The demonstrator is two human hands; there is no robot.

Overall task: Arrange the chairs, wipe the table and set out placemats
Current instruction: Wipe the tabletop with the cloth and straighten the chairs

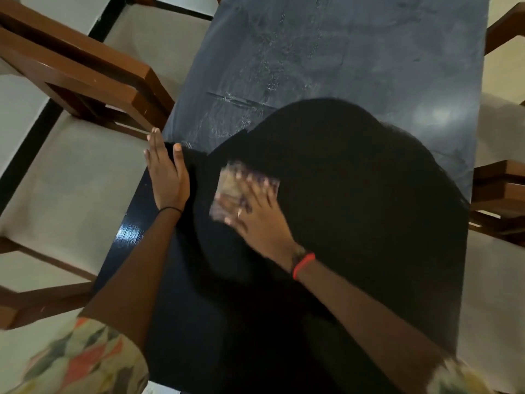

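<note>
A long black glossy table (341,66) runs away from me, with streaks and smears on its far half. My right hand (255,214) presses flat on a small folded cloth (235,180) near the middle of the table's near half; both are blurred by motion. My left hand (167,172) rests flat on the table's left edge, fingers straight. Wooden chairs with cream seats stand along both sides: one chair (71,177) at my left, another chair (159,44) beyond it.
On the right side, parts of two more wooden chairs (500,200) show at the table's edge. A dark shadow of my head covers the table's middle. Pale floor with a black strip (28,155) lies at the left.
</note>
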